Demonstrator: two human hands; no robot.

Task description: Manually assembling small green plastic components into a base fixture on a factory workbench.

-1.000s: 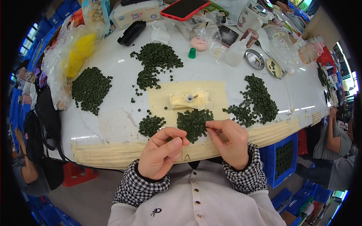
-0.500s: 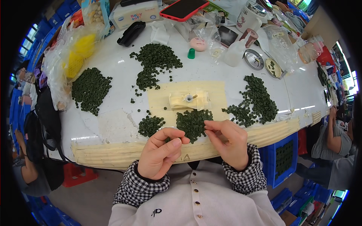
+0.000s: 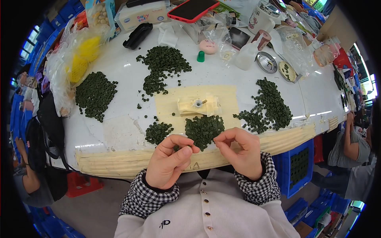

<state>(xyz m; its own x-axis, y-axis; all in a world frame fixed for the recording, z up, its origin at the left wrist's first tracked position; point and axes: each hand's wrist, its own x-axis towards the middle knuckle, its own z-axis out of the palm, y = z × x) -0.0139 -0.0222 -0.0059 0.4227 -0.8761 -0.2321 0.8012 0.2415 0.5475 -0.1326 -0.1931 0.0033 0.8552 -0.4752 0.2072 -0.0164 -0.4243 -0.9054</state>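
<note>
My left hand (image 3: 168,160) hovers over the table's front edge, thumb and index finger closed in a pinch. Whatever sits between those fingertips is too small to name. Across from it, my right hand (image 3: 241,152) also pinches, its fingertips at the right side of a heap of small dark green round pieces (image 3: 204,129); what they hold, if anything, is hidden. A smaller heap of the same pieces (image 3: 158,132) lies just beyond my left hand. Behind the middle heap, a tape-wrapped block (image 3: 188,106) carries a metal ring with a short upright pin (image 3: 200,103).
More green heaps lie at the far left (image 3: 96,95), at the back (image 3: 164,61) and at the right (image 3: 272,105). A red-cased phone (image 3: 193,10), a mug (image 3: 262,18) and a round tin lid (image 3: 266,62) crowd the back. A blue crate (image 3: 282,170) stands below the right edge.
My right fingertips have shifted slightly down and left, staying pinched. My left hand has barely moved, and the heaps look the same.
</note>
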